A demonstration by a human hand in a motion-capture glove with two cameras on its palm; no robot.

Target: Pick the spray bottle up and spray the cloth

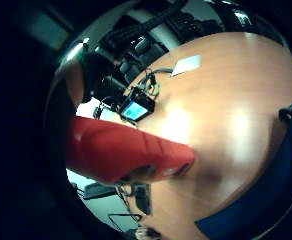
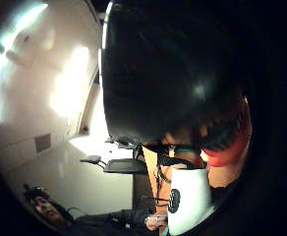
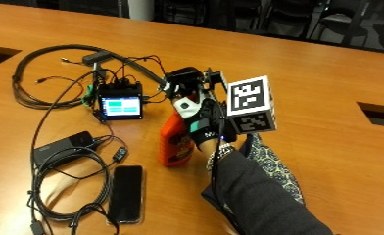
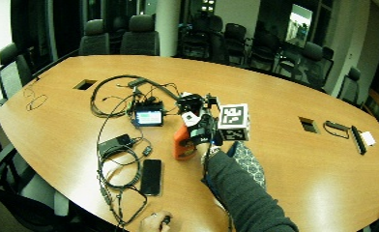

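Outside view shows us the orange spray bottle (image 3: 177, 139) standing upright on the wooden table (image 3: 322, 73), just beside the patterned cloth (image 3: 274, 164) that lies partly under our sleeve. We judge the bottle to be stiff plastic, fairly light, smooth and a little slippery, so the narrow neck under the trigger head is where we want our hold. Our gloved right hand (image 3: 202, 115) is at that upper part, fingers curled round the neck and head, though we cannot tell whether a finger sits on the trigger. In the little finger side palm view the bottle's orange body (image 1: 126, 150) fills the space close to our palm.
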